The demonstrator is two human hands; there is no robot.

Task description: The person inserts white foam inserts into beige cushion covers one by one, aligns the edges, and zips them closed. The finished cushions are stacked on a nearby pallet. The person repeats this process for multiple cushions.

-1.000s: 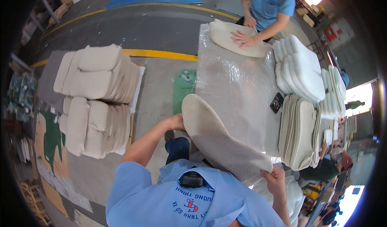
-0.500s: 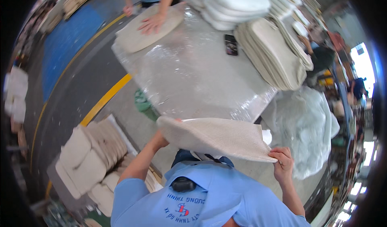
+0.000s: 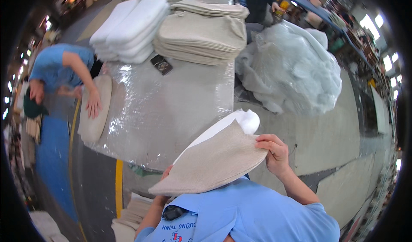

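A beige cushion cover [image 3: 214, 160] is held up in front of my chest at the table's near edge. White padding [image 3: 219, 126] shows along its open side, with a rounded end sticking out past the fabric. My right hand [image 3: 275, 153] pinches the cover's right corner between thumb and fingers. At the lower left end, my left hand [image 3: 166, 173] grips the cover; most of its fingers are hidden behind the fabric.
On the plastic-wrapped table [image 3: 171, 100] lie a beige cushion stack [image 3: 199, 36], white pads [image 3: 133, 25] and a phone [image 3: 161, 64]. A co-worker [image 3: 64, 66] presses a beige cushion [image 3: 96, 113] at left. A big plastic bag [image 3: 292, 66] stands to the right; beige pieces [image 3: 133, 212] are stacked lower left.
The view has swung to the right. The cushion cover has tilted, its right end now higher, and much more white padding shows. Both hands keep their hold.
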